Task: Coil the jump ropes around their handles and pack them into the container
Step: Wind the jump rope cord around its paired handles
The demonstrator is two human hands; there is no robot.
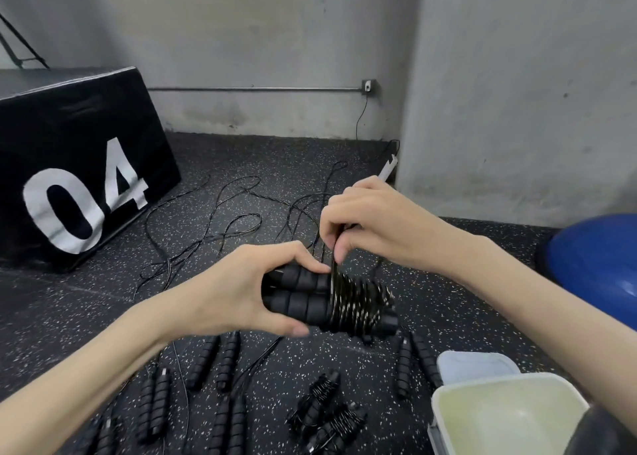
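My left hand (pixel 238 289) grips a pair of black ribbed jump-rope handles (pixel 303 294) held side by side above the floor. Thin black rope (pixel 358 301) is wound in tight turns round their right half. My right hand (pixel 365 223) pinches the rope just above the coil. The loose rope (pixel 238 220) trails over the floor behind. Several uncoiled handle pairs (pixel 213 361) lie on the floor in front of me, and two coiled bundles (pixel 327 410) lie near the bottom centre. The pale plastic container (pixel 444 403) stands open at the bottom right.
A black padded box marked 04 (pixel 79 165) stands at the left. A blue ball (pixel 599 258) sits at the right by a grey wall column (pixel 517 92). The container's lid (pixel 472 365) lies behind it. A dark object (pixel 599 434) overlaps the container's right corner.
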